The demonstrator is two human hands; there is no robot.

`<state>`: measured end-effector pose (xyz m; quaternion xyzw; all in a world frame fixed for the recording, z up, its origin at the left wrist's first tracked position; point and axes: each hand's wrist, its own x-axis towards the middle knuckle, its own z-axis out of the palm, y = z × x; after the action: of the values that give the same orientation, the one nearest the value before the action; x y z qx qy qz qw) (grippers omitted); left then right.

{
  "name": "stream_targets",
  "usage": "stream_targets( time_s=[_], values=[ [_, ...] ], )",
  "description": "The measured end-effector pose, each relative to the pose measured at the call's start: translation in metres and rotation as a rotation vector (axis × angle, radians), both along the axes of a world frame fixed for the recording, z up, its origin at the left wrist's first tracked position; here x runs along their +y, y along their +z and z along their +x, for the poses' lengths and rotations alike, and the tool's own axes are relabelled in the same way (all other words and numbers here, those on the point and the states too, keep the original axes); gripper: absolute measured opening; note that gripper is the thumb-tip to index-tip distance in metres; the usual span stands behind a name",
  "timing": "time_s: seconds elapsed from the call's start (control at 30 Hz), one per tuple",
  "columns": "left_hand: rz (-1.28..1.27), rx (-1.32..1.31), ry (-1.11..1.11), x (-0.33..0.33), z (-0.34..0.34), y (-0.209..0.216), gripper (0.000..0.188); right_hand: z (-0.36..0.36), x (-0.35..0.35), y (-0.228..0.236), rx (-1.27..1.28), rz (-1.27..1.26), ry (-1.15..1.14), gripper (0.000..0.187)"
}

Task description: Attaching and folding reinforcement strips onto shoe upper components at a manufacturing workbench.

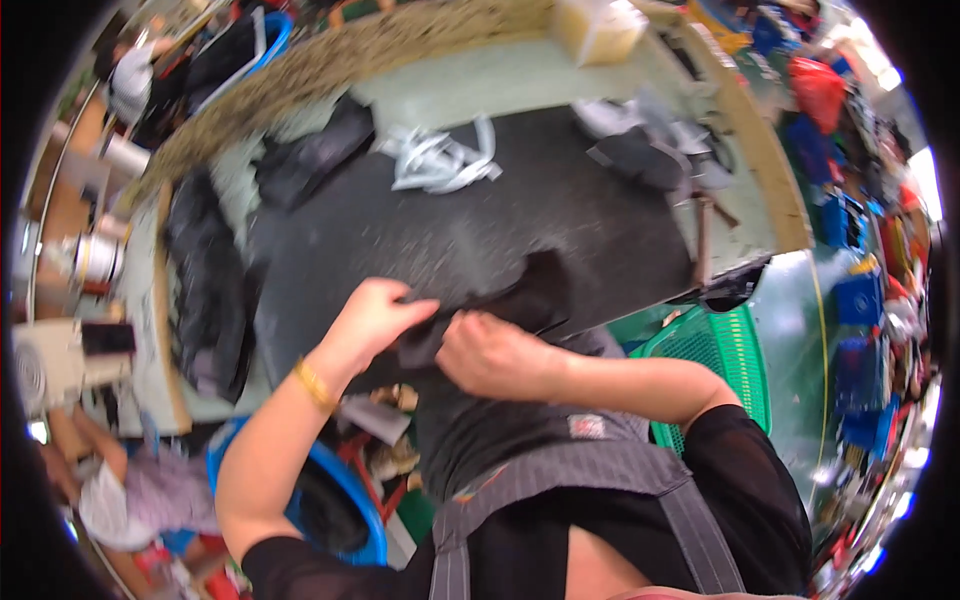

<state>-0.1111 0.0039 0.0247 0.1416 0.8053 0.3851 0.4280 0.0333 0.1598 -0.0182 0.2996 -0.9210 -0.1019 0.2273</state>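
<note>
At the near edge of the black work board point(450, 240), both of my hands grip one dark, floppy piece of material point(545, 290), perhaps cloth or leather. My left hand point(375, 318) pinches its left part between thumb and fingers. Close beside it, my right hand point(490, 352) is closed over the middle, knuckles up. The piece's right end stands up a little beyond the right hand, and a lower part hangs under my hands against the apron point(560, 470). Motion blur and the dark colour hide its exact kind.
White strips point(440, 160) lie tangled at the board's far side. Black bundles point(205, 290) line the left, with grey and black flat pieces point(645, 150) and a hammer point(706, 235) at right. A green basket point(745, 370) and a blue tub point(370, 510) flank me.
</note>
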Motion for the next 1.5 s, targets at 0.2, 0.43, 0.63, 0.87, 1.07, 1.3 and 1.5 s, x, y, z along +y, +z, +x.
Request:
stream_targets(
  time_s=[0.2, 0.43, 0.63, 0.87, 1.07, 1.3, 1.5],
  values=[
    [0.016, -0.101, 0.189, -0.003, 0.004, -0.005, 0.021, -0.001, -0.002, 0.001, -0.032, -0.009, -0.016, 0.019],
    [-0.067, 0.033, -0.003, -0.003, 0.0, -0.006, 0.022, -0.005, -0.004, -0.003, -0.017, -0.013, 0.023, 0.019],
    [-0.044, 0.541, -0.011, -0.01, 0.031, -0.01, 0.015, -0.001, 0.001, 0.008, -0.102, -0.036, 0.005, 0.019],
    [0.183, 0.765, 0.181, -0.022, 0.049, -0.035, 0.014, -0.004, 0.002, 0.003, -0.201, -0.119, -0.047, 0.057],
    [0.14, 0.922, 0.309, -0.036, 0.044, -0.036, 0.024, -0.011, -0.016, 0.009, -0.333, -0.134, -0.137, 0.06],
    [0.549, 0.82, -0.122, -0.043, 0.064, -0.05, 0.049, 0.0, -0.003, -0.006, -0.172, -0.396, -0.136, 0.047],
    [0.342, 0.968, -0.382, -0.049, 0.06, -0.046, 0.037, 0.013, 0.02, 0.004, -0.196, -0.397, 0.096, 0.042]
  ],
)
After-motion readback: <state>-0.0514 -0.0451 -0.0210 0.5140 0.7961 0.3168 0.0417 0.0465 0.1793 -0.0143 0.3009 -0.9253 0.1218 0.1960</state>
